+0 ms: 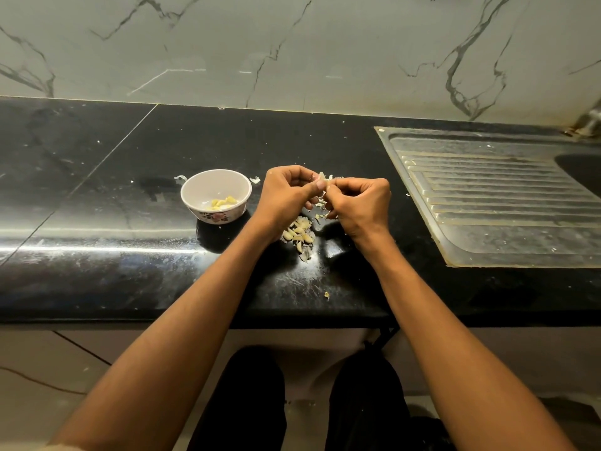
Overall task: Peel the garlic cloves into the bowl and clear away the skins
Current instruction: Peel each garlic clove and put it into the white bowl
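**Garlic peeling, mid-frame: one clove in hand**

- Garlic clove [322,181]: centre of frame, pinched between both hands above the surface, likely so its skin drops clear of the bowl.
- Left hand [287,193]: fingers curled, gripping the clove.
- Right hand [359,203]: fingers curled, thumb and forefinger pinching the skin.
- Unpeeled cloves [299,234]: small heap just below the hands.
- Loose skins [320,209]: scattered beneath the hands, not yet cleared.
- Bowl [195,198]: left of the hands, a few peeled cloves [223,203] inside.
- Surface [113,190]: black, speckled.
- Sink drainboard [487,196]: right of frame, well apart; nothing obstructs the bowl.
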Available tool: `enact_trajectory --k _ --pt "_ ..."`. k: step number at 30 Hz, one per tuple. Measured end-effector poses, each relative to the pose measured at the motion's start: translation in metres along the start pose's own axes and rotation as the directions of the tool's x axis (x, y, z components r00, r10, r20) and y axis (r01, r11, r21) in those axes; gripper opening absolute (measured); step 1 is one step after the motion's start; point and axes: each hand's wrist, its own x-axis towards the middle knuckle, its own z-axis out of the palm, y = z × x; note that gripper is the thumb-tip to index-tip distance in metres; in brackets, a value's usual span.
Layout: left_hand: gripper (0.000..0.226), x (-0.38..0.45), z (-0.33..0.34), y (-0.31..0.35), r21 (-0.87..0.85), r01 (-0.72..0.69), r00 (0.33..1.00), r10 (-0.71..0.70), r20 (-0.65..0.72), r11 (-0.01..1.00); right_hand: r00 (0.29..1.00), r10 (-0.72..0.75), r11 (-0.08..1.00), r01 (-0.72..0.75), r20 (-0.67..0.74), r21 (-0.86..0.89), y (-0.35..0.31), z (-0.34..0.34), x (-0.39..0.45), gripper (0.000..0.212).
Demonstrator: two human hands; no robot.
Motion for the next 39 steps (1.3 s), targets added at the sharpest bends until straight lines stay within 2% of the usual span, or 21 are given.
enact_trajectory --k 6,11,16,18,22,26,29,39 --pt "0.006 -0.0006 -0.0002 0.0006 -0.006 -0.006 1.0 0.006 0.0 1.0 1.0 0.009 1.0 -0.008 -0.024 0.022 -0.0014 -0.0002 0.001 0.014" --pt "0.011 -0.0035 -0.0021 0.0021 -0.03 -0.024 0.999 0.023 -0.028 0.999 0.994 0.069 0.991 -0.059 -0.081 0.119 -0.002 -0.003 0.0045 0.024" --pt "0.009 -0.0038 -0.0046 0.0009 -0.015 -0.042 0.999 0.041 -0.023 0.999 0.998 0.015 0.992 -0.006 -0.068 0.127 -0.0016 -0.0051 0.0033 0.011" --pt "0.011 -0.0028 -0.0044 -0.0005 0.033 -0.067 0.998 0.067 -0.015 0.997 0.999 -0.014 0.994 0.019 -0.048 0.11 -0.0001 -0.0054 0.0035 0.004" --pt "0.02 0.0007 -0.0021 -0.004 0.196 -0.147 0.988 0.154 -0.024 0.97 0.999 -0.006 0.997 0.009 -0.032 0.073 0.0016 -0.0047 0.0048 0.015" --pt "0.038 -0.002 0.0008 -0.0048 0.38 -0.237 0.959 0.278 -0.056 0.894 0.994 -0.111 0.991 0.111 0.005 -0.075 0.0015 -0.0015 0.0024 0.006" --pt "0.026 -0.0041 -0.0012 -0.0025 0.421 -0.284 0.939 0.34 -0.061 0.862 0.987 -0.161 0.975 0.16 0.005 -0.153 0.0027 -0.0001 0.0024 0.009" --pt "0.005 -0.006 -0.0009 0.0007 0.389 -0.33 0.926 0.374 -0.042 0.86 0.991 -0.111 0.955 0.126 0.072 -0.267 0.0038 0.0003 0.0024 0.016"
